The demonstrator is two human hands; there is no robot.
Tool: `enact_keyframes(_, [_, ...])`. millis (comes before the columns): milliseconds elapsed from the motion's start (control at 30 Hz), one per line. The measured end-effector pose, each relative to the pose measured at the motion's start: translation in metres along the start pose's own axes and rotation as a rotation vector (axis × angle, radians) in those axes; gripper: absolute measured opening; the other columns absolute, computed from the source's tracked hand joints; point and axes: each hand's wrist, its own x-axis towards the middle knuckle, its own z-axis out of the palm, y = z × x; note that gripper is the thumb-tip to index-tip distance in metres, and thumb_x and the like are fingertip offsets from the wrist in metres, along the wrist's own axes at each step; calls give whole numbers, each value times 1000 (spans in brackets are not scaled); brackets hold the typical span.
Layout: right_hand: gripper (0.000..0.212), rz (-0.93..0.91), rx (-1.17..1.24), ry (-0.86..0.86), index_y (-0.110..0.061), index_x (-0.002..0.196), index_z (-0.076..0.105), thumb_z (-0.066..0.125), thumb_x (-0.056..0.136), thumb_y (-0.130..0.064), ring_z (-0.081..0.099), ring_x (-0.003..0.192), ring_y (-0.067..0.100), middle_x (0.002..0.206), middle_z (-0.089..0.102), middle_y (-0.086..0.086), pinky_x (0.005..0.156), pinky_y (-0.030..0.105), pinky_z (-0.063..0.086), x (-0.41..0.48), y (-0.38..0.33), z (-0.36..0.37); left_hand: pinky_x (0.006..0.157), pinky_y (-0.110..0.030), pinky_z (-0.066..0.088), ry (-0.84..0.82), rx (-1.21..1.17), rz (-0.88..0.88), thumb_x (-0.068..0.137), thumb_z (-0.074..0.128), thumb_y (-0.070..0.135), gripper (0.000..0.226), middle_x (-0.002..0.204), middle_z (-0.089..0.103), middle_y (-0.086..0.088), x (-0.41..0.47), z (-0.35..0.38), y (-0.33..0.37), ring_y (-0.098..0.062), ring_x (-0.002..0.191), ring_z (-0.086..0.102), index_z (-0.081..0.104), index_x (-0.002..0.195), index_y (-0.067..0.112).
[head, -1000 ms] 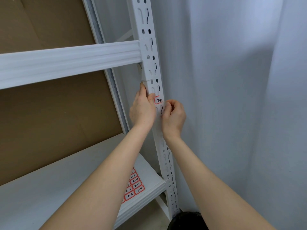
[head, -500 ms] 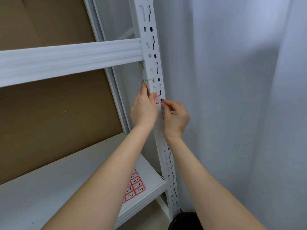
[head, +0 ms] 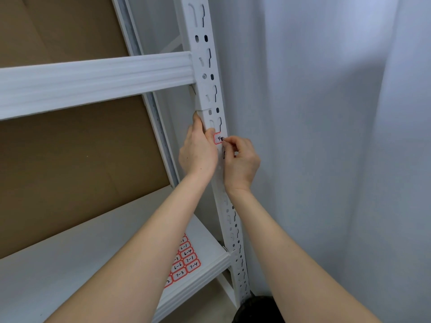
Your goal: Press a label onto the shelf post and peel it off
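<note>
A small white sticker with a red border and black handwriting (head: 219, 138) sits on the front of the white slotted shelf post (head: 205, 66). My right hand (head: 241, 165) has its fingers curled, and its fingertips pinch the sticker's right edge against the post. My left hand (head: 198, 150) lies against the post's left side, its thumb beside the sticker and its forefinger stretched up along the post's edge.
A sheet of red-bordered numbered stickers (head: 184, 262) lies on the white lower shelf (head: 70, 264), partly under my left forearm. A white beam (head: 93, 78) crosses above. Brown cardboard (head: 70, 159) backs the rack, a white curtain (head: 326, 136) hangs right, and a dark round object (head: 254, 311) sits at the post's foot.
My right hand moved up from beside the post, and its fingertips now reach the sticker's right edge. My left hand has stayed on the post.
</note>
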Motion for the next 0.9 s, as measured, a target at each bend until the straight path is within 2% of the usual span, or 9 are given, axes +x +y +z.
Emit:
enact_keyframes(133, [10,-32,-74,-54,-8,78,68,60,78,-1,58,73,15,86,64,4,64,19,39,-5,2,-3,67,-33,33,1,4,-3,102,35,29,41,127,54,-3,1,0,0,-29,103,57,34,142,22])
enact_keyframes(333, [8,147,38,-70,-11,91,69,66,84,-9,59,73,11,92,67,2,72,20,47,-3,-3,-8,71,-32,36,-8,-13,-1,102,36,31,45,129,55,-3,-1,-1,-1,-29,109,57,32,146,23])
enact_keyframes(600, [9,169,65,16,-10,86,74,67,80,-8,64,73,18,86,69,4,72,31,52,-4,-9,-3,69,-32,34,-3,-25,-31,101,34,29,43,127,55,-3,1,1,-1,-31,104,58,33,143,24])
enact_keyframes(767, [7,125,13,11,-8,84,73,66,80,-7,63,74,20,87,67,5,70,30,49,-9,-10,0,69,-32,35,12,-17,-34,101,35,29,42,128,55,-3,1,2,0,-30,104,57,34,143,23])
enact_keyframes(900, [7,162,16,-20,-10,81,72,67,79,-6,61,74,18,88,66,3,70,27,48,-10,-9,-2,68,-31,31,1,-30,-22,101,36,29,41,128,55,-2,0,1,-1,-29,106,57,35,142,22])
